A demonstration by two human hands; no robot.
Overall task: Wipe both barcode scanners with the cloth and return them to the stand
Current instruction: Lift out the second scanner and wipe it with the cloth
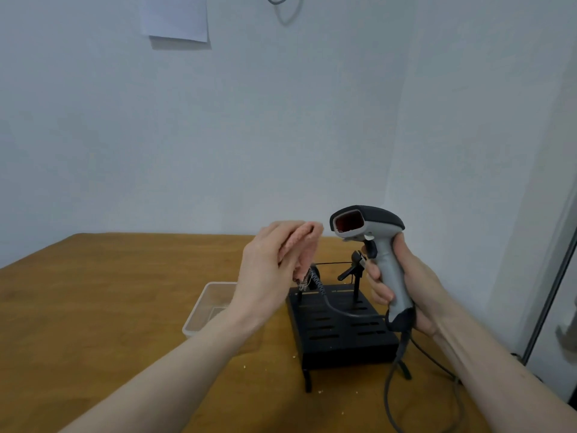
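My right hand [402, 285] grips the handle of a grey and black barcode scanner [371, 232], held upright above the table with its red window facing left. Its dark cable [395, 379] hangs from the handle's base to the table. My left hand [268, 264] holds a pink cloth [299, 245] just left of the scanner's window, a small gap between them. Below them sits the black slotted stand [337, 329] with an upright holder [356, 270]. A second scanner's coiled cable [318, 281] shows behind the cloth; the scanner itself is hidden by my left hand.
A clear plastic tray [203, 310] lies on the wooden table [109, 307] left of the stand, partly behind my left forearm. The wall stands close behind the table. A pale frame runs down the far right edge. Small crumbs dot the tabletop.
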